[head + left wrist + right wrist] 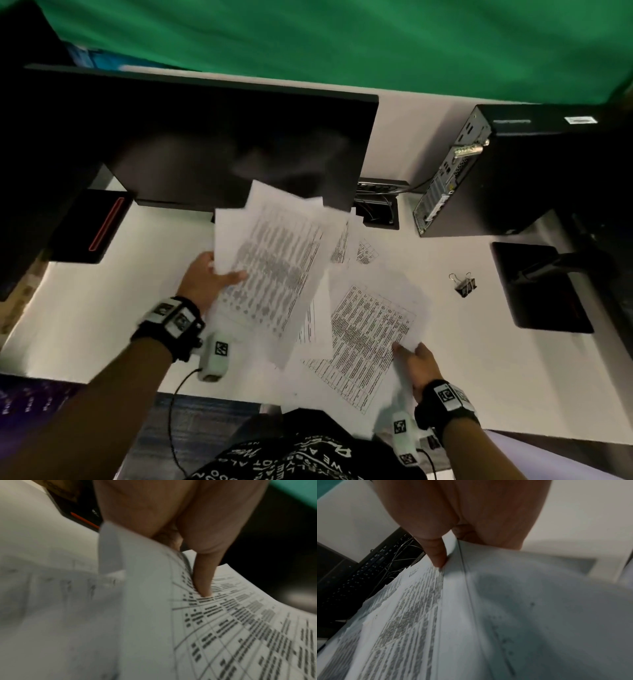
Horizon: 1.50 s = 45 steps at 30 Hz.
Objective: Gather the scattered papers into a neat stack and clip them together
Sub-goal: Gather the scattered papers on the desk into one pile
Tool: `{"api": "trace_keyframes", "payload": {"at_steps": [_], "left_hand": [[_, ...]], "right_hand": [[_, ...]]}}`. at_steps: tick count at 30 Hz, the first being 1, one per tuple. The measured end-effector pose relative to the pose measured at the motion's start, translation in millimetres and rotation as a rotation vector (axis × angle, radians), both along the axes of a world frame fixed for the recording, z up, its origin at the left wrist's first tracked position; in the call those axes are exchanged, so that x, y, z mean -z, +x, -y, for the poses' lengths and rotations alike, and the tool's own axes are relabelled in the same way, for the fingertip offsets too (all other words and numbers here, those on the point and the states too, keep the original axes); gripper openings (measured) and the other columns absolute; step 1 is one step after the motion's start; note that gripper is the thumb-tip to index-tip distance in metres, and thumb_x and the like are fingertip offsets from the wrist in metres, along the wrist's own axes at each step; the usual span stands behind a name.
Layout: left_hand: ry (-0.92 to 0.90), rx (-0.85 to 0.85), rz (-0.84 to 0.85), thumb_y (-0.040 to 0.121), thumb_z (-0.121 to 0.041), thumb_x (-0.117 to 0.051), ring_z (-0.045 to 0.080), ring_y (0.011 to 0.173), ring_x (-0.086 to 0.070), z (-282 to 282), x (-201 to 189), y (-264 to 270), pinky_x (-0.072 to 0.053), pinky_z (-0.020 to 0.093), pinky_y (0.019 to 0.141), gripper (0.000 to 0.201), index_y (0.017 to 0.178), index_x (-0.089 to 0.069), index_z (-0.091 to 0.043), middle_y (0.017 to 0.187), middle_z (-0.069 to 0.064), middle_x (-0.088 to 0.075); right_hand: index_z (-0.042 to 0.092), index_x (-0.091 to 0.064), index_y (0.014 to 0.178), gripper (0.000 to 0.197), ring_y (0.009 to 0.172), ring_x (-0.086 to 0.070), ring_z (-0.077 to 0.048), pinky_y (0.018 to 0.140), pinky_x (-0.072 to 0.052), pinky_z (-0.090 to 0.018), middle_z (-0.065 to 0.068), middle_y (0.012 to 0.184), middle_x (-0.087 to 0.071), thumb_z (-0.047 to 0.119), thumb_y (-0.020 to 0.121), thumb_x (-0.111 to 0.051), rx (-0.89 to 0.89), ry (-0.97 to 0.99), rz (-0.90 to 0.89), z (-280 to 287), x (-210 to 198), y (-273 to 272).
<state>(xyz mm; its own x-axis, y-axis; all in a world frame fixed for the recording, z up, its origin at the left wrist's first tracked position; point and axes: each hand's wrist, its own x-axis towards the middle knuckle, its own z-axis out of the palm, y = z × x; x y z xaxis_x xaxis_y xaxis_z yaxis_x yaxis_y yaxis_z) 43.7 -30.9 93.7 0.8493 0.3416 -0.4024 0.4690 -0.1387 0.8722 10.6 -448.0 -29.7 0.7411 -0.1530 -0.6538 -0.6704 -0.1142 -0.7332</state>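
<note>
Printed sheets with tables lie and hang over the middle of the white desk [102, 308]. My left hand [209, 277] pinches a few lifted sheets [274, 260] at their left edge, thumb on top; the left wrist view shows the thumb [204, 582] pressed on the print of those sheets [240, 628]. My right hand [416, 363] pinches the near right corner of another printed sheet [366, 339], thumb on top, fingers under it. In the right wrist view its thumb [438, 555] presses on that paper [412, 615]. More sheets [363, 250] lie flat further back. A black binder clip [464, 284] sits alone to the right.
A dark monitor [212, 144] stands at the back, close behind the lifted sheets. A black computer case [486, 171] lies at the back right with a cable cutout [376, 205] beside it. Black stand bases sit at the left [92, 229] and right [537, 284].
</note>
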Motion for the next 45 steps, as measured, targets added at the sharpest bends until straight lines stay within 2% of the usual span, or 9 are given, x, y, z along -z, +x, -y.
{"api": "trace_keyframes", "payload": {"at_steps": [4,8,13,20,26,30,34,38,45], "left_hand": [[0.276,0.096,-0.255,0.078,-0.037,-0.077,0.033,0.122,-0.054,38.3,60.9,-5.3,-0.045,0.046,0.102,0.072,0.138,-0.043,-0.012,0.138,0.013,-0.053],[0.314,0.253,-0.310,0.090,-0.015,-0.060,0.028,0.106,-0.058,75.0,81.5,-7.3,-0.045,0.031,0.083,0.047,0.135,-0.047,-0.013,0.128,0.011,-0.060],[0.367,0.413,-0.254,0.083,0.004,-0.055,0.028,0.104,-0.063,98.2,84.6,-6.3,-0.051,0.032,0.084,0.061,0.137,-0.047,-0.022,0.119,0.007,-0.066],[0.299,0.594,-0.189,0.086,0.004,-0.056,0.022,0.109,-0.060,132.5,89.0,-12.0,-0.050,0.025,0.084,0.058,0.136,-0.046,-0.024,0.122,0.003,-0.059],[0.480,0.406,-0.120,0.090,-0.009,-0.061,0.020,0.105,-0.062,98.2,82.9,-3.3,-0.052,0.026,0.087,0.028,0.117,-0.064,-0.015,0.126,0.003,-0.061],[0.572,0.045,-0.295,0.083,-0.019,-0.069,0.031,0.117,-0.056,48.2,70.4,8.5,-0.050,0.043,0.092,0.049,0.130,-0.056,-0.018,0.136,0.009,-0.051],[0.421,0.069,-0.457,0.081,-0.035,-0.072,0.036,0.128,-0.046,20.0,71.4,20.3,-0.041,0.045,0.105,0.076,0.144,-0.035,-0.012,0.142,0.012,-0.047],[0.307,0.064,-0.445,0.086,-0.027,-0.071,0.034,0.115,-0.057,19.2,67.8,27.6,-0.043,0.037,0.095,0.047,0.124,-0.058,-0.002,0.119,0.012,-0.062],[0.480,-0.035,-0.378,0.088,-0.025,-0.069,0.033,0.110,-0.060,16.2,65.4,17.0,-0.047,0.036,0.092,0.027,0.109,-0.068,-0.008,0.118,0.012,-0.067]], "right_hand": [[0.016,-0.056,0.129,0.057,0.112,-0.063,-0.029,0.106,-0.046,-0.050,-0.002,0.123,-0.068,0.045,0.083,-0.073,0.018,0.039,0.005,-1.5,1.7,-1.9],[0.021,-0.062,0.126,0.071,0.109,-0.069,-0.026,0.104,-0.048,-0.053,0.001,0.117,-0.074,0.047,0.064,-0.085,0.012,0.132,-0.012,2.9,6.3,-0.6],[0.019,-0.064,0.124,0.084,0.109,-0.070,-0.027,0.103,-0.050,-0.051,-0.001,0.117,-0.074,0.050,0.052,-0.092,0.002,0.171,0.010,2.2,-0.5,-0.2],[0.029,-0.064,0.118,0.066,0.109,-0.068,-0.025,0.098,-0.052,-0.050,0.002,0.117,-0.073,0.040,0.058,-0.091,-0.155,0.023,0.037,-0.8,-8.6,2.1],[0.020,-0.058,0.125,0.077,0.114,-0.062,-0.030,0.103,-0.047,-0.056,-0.003,0.122,-0.068,0.036,0.053,-0.080,-0.210,-0.090,0.050,9.8,20.7,2.9],[0.019,-0.058,0.121,0.066,0.113,-0.061,-0.031,0.103,-0.046,-0.057,-0.005,0.120,-0.067,0.028,0.060,-0.080,-0.207,-0.116,0.018,6.8,11.4,3.4],[0.029,-0.060,0.095,0.033,0.107,-0.061,-0.032,0.102,-0.047,-0.054,-0.001,0.103,-0.068,0.005,0.079,-0.074,-0.244,-0.131,0.034,-0.7,-3.4,1.7],[0.022,-0.057,0.108,0.037,0.111,-0.061,-0.033,0.103,-0.046,-0.054,-0.007,0.110,-0.066,0.005,0.080,-0.075,-0.217,-0.127,0.060,-1.1,-1.8,1.0],[0.030,-0.060,0.109,0.051,0.110,-0.065,-0.033,0.100,-0.049,-0.057,-0.007,0.118,-0.070,0.028,0.062,-0.081,-0.193,-0.090,0.047,0.5,8.6,-1.6]]}}
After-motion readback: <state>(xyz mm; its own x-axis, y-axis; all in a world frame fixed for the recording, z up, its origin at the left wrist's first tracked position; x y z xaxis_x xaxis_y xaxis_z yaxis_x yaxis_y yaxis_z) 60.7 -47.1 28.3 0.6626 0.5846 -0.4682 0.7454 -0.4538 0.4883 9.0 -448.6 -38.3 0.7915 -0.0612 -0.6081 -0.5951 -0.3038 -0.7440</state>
